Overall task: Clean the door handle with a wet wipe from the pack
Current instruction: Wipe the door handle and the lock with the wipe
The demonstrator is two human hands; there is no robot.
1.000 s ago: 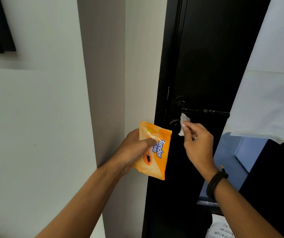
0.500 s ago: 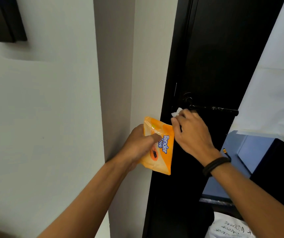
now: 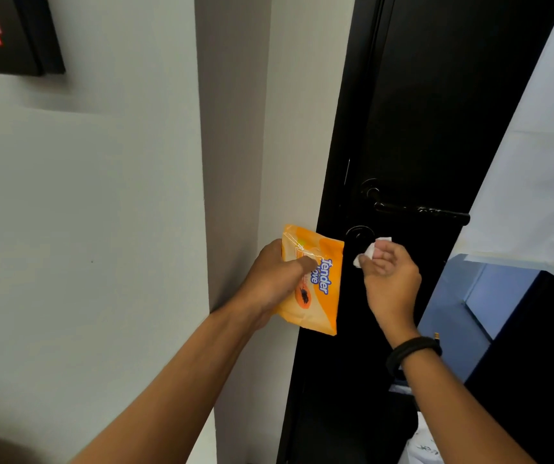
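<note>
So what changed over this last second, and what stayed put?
The right hand, pinching the white wipe, went up to the door handle's inner end, then dropped back below it, beside the round lock. The left hand kept gripping the orange pack.

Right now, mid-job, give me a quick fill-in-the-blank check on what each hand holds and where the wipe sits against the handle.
1. The left hand grips the ____ pack.
2. The right hand pinches a crumpled white ____.
3. The wipe sits ____ the door handle, not touching it.
4. A black ____ circles the right wrist.

Missing words: orange; wipe; below; band
</note>
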